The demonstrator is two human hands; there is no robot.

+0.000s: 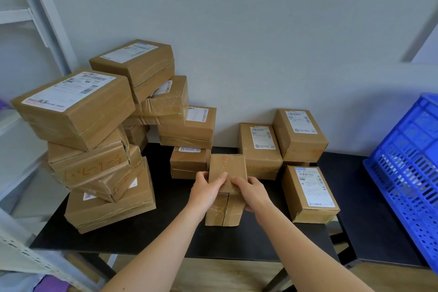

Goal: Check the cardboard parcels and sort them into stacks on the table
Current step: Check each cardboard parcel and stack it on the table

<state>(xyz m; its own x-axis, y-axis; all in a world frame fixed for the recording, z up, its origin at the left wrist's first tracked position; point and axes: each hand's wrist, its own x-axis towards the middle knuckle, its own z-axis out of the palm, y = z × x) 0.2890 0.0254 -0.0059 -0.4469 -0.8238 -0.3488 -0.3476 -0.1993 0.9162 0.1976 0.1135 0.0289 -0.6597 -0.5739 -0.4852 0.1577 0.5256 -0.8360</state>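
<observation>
Orange handwriting is being shown on a taped brown cardboard parcel (pixel 92 166), illegible; print on a white paper shipping label (pixel 68 91) is being blurred.

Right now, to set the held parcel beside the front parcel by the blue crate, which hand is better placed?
Probably the right hand: it grips the held parcel on the side nearer that front parcel; the left hand is farther.

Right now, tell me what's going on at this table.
A person is holding one small cardboard parcel with both hands, left hand and right hand gripping its sides, over the front middle of the black table. Its upper face shows orange handwriting. Tall, uneven stacks of parcels fill the table's left side, smaller labelled parcels sit to the right, and a blue crate stands at the far right.
</observation>
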